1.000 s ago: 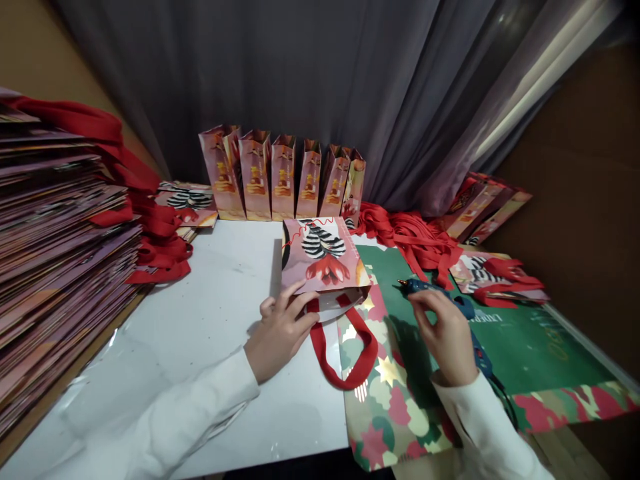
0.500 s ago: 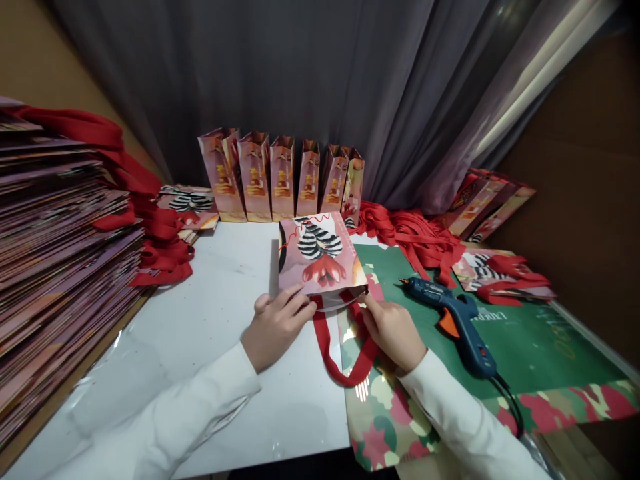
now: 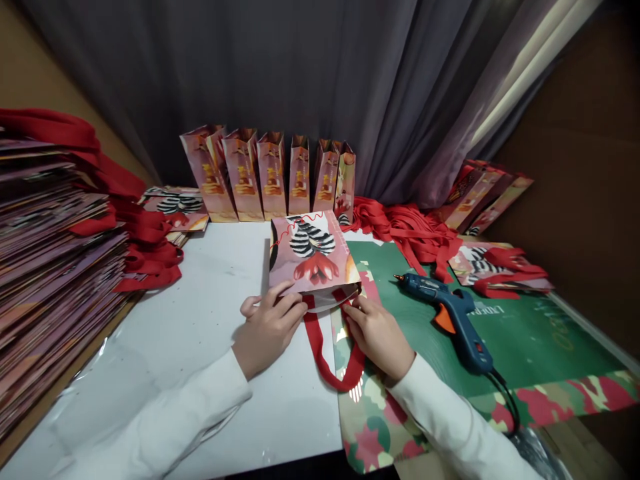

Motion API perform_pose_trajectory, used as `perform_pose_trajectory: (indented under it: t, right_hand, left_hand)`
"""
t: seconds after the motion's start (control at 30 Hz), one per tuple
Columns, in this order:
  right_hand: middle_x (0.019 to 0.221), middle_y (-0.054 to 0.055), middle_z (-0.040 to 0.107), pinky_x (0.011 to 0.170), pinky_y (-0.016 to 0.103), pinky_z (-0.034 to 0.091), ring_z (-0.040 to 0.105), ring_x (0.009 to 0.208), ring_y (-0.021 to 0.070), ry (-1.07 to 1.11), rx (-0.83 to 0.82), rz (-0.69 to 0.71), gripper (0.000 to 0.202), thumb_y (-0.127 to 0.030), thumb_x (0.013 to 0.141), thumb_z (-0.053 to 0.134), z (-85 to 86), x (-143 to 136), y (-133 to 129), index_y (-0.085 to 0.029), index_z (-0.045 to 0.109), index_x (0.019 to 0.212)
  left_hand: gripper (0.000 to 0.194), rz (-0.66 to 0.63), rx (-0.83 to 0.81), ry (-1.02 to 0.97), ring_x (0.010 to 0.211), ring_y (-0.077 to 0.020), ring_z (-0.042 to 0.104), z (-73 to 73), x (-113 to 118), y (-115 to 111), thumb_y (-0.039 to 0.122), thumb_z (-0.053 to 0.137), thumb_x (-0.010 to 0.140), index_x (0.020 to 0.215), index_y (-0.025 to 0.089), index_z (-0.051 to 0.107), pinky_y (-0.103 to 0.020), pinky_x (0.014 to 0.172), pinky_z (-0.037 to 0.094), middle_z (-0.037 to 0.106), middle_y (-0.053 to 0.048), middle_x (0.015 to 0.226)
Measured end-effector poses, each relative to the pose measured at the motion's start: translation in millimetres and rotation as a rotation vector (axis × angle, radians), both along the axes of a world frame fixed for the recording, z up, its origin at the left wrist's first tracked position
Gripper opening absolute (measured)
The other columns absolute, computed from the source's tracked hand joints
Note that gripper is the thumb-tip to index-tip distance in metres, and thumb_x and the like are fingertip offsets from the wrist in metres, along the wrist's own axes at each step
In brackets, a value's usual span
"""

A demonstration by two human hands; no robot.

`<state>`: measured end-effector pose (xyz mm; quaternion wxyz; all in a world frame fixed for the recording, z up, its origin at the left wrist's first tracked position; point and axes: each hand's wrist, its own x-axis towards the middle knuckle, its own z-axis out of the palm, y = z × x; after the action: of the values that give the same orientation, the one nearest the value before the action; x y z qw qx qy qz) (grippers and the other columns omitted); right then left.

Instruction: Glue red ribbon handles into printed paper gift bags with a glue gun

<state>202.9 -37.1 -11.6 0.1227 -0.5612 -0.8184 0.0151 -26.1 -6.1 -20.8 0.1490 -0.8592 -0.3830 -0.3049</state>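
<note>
A paper gift bag (image 3: 314,250) printed with a striped figure and a red flower lies flat, its open mouth facing me. From the mouth hangs a loop of red ribbon handle (image 3: 320,363). My left hand (image 3: 270,327) grips the mouth's left part, fingers bent over the edge beside one ribbon end. At the right part of the mouth, my right hand (image 3: 380,333) pinches the other ribbon end. Its fingertips partly hide the ribbon there. To the right rests a blue glue gun (image 3: 450,313) with an orange trigger, touched by neither hand.
Several upright bags (image 3: 273,177) line the back by the curtain (image 3: 280,67). A tall stack of flat bags (image 3: 55,280) stands at left. Red ribbons (image 3: 405,227) are heaped behind the green mat (image 3: 530,347). More bags (image 3: 490,200) lean at right.
My right hand has shifted from the bag's right corner inward onto the ribbon end. My left hand stays at the mouth. The whole view has moved slightly.
</note>
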Motion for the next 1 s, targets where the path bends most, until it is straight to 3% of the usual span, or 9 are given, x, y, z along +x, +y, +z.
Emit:
perform_pose_trajectory:
  t: [0.2, 0.4, 0.5, 0.73, 0.8, 1.0]
  right_hand:
    - [0.098, 0.009, 0.062, 0.079, 0.033, 0.048, 0.06, 0.088, 0.0221, 0.049, 0.016, 0.024, 0.025, -0.019, 0.096, 0.043, -2.6, 1, 0, -0.018, 0.065, 0.108]
    - [0.095, 0.008, 0.059, 0.08, 0.034, 0.047, 0.058, 0.089, 0.0217, 0.465, 0.083, -0.207, 0.009, -0.024, 0.091, 0.047, -1.6, 8, 14, -0.02, 0.053, 0.096]
    - [0.096, 0.007, 0.059, 0.076, 0.033, 0.047, 0.058, 0.084, 0.0203, 0.599, 0.023, -0.226, 0.017, -0.029, 0.086, 0.054, -3.7, 8, 29, -0.02, 0.047, 0.098]
    - [0.09, 0.006, 0.062, 0.074, 0.031, 0.043, 0.058, 0.08, 0.0196, 0.437, 0.055, -0.329, 0.007, -0.023, 0.087, 0.05, -4.7, 0, 35, -0.018, 0.054, 0.091]
    - [0.091, 0.007, 0.066, 0.075, 0.03, 0.043, 0.06, 0.082, 0.0197, 0.379, 0.024, -0.288, 0.013, -0.019, 0.09, 0.046, -3.7, -3, 30, -0.017, 0.058, 0.095]
    - [0.107, 0.012, 0.067, 0.088, 0.031, 0.042, 0.059, 0.101, 0.0219, 0.118, -0.048, 0.051, 0.035, -0.009, 0.09, 0.042, 4.1, -30, 32, -0.013, 0.058, 0.121]
  left_hand:
    - [0.024, 0.085, 0.032, 0.045, 0.114, -0.024, 0.055, -3.9, 0, -1, 0.008, 0.049, 0.092, 0.096, 0.024, 0.067, -0.039, 0.079, 0.028, 0.073, 0.001, 0.101]
    - [0.033, 0.141, 0.077, 0.124, 0.118, -0.0243, 0.054, -6.7, -3, -2, 0.003, 0.044, 0.091, 0.108, 0.022, 0.065, -0.041, 0.083, 0.027, 0.073, -0.001, 0.098]
    - [0.033, 0.182, 0.062, 0.135, 0.123, -0.0243, 0.053, -9.5, 0, -1, 0.003, 0.042, 0.091, 0.108, 0.02, 0.065, -0.041, 0.088, 0.027, 0.072, -0.006, 0.098]
    - [0.029, 0.232, -0.038, 0.171, 0.134, -0.0205, 0.045, -17.6, 8, 2, 0.008, 0.04, 0.096, 0.107, 0.017, 0.065, -0.043, 0.103, 0.021, 0.071, -0.012, 0.11]
    - [0.027, 0.23, -0.071, 0.17, 0.135, -0.022, 0.043, -18.0, 10, 3, 0.012, 0.042, 0.097, 0.107, 0.017, 0.066, -0.044, 0.106, 0.02, 0.07, -0.012, 0.113]
    - [0.031, 0.246, -0.089, 0.199, 0.137, -0.0264, 0.04, -18.3, 15, 4, 0.01, 0.041, 0.095, 0.113, 0.014, 0.066, -0.05, 0.106, 0.021, 0.067, -0.014, 0.121]
